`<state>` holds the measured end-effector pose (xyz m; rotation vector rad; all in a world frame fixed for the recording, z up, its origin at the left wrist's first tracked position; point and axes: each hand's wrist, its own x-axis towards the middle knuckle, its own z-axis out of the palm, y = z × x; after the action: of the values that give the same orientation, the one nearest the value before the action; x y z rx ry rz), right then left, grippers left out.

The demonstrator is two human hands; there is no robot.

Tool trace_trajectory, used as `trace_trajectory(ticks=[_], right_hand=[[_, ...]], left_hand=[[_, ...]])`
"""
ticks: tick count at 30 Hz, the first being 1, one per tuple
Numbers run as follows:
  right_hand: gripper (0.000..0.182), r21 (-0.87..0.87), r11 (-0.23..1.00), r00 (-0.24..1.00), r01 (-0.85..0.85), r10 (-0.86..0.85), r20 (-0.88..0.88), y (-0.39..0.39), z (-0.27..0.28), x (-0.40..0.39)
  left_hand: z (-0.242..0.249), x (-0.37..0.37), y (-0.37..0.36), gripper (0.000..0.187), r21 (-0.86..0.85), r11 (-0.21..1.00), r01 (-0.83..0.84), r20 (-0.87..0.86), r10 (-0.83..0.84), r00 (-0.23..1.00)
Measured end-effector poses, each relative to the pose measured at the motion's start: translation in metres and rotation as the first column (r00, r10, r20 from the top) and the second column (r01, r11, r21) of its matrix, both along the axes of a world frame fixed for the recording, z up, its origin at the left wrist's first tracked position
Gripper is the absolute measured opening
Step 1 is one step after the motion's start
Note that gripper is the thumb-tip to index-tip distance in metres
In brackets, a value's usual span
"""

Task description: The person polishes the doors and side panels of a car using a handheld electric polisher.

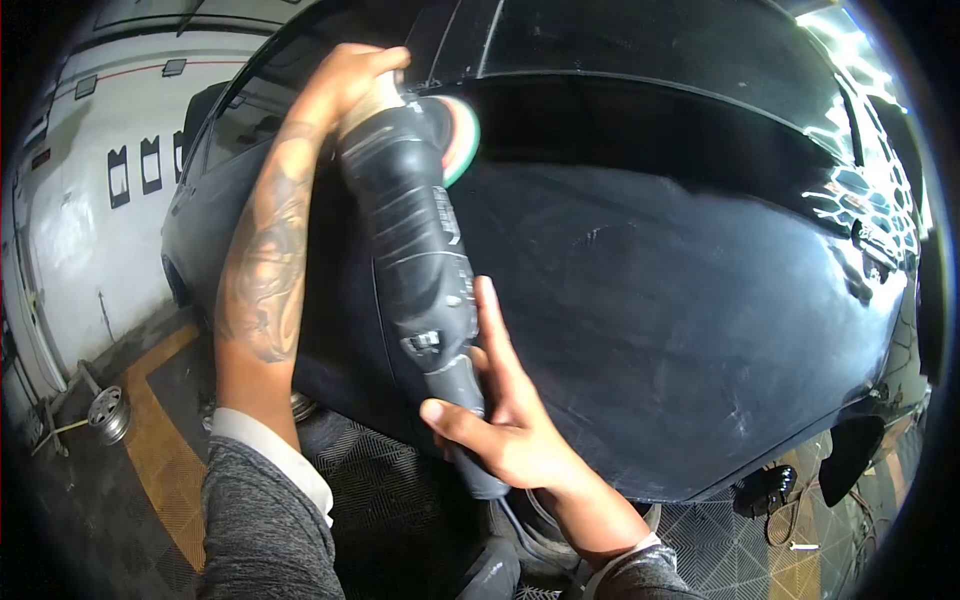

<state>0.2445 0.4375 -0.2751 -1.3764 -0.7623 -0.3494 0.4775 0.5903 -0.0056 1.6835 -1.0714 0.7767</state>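
Note:
A black electric car polisher [415, 230] runs diagonally up through the middle of the view, its cord trailing from the lower end. My left hand [360, 80] is closed around its head at the top. Lower down, my right hand [505, 415] wraps round the rear handle, thumb across the front. The round polishing pad [461, 140], with a green and white edge, faces the dark car door [640, 320] and overlaps its upper part. Below the glossy black band, hazy smears cover the door panel.
Bright lights reflect in the car's right side near the door handle [875, 255]. On the tiled floor [380, 480] at left stands a metal wheel-like object [108, 415]. A dark object with a cable [770, 490] lies at lower right. A white wall [80, 220] rises at left.

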Motion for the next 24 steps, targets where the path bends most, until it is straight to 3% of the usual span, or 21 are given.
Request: trace_trajectory(ticks=[6, 10, 15, 22, 24], right_hand=[[0.109, -0.064, 0.994, 0.995, 0.09, -0.087, 0.058, -0.009, -0.014, 0.0], [0.111, -0.036, 0.993, 0.993, 0.11, -0.109, 0.036, -0.026, -0.019, -0.026], [0.11, 0.083, 0.991, 0.994, 0.106, -0.104, -0.021, -0.045, -0.016, -0.069], [0.109, 0.171, 0.972, 0.987, 0.162, -0.161, -0.023, -0.076, -0.024, -0.114], [0.109, 0.168, 0.967, 0.981, 0.193, -0.194, -0.009, -0.088, -0.027, -0.124]], left_hand=[[-0.005, -0.009, 0.0, 0.035, 0.006, 0.996, -0.086, -0.019, 0.086, 0.996], [-0.001, -0.034, -0.034, 0.036, 0.039, 0.998, -0.049, -0.018, 0.049, 0.999], [0.008, -0.067, -0.087, 0.03, 0.084, 0.995, -0.045, 0.185, 0.029, 0.982], [0.017, -0.123, -0.158, 0.035, 0.154, 0.988, -0.028, 0.332, -0.025, 0.943], [0.02, -0.134, -0.175, 0.035, 0.197, 0.98, -0.011, 0.297, -0.049, 0.954]])
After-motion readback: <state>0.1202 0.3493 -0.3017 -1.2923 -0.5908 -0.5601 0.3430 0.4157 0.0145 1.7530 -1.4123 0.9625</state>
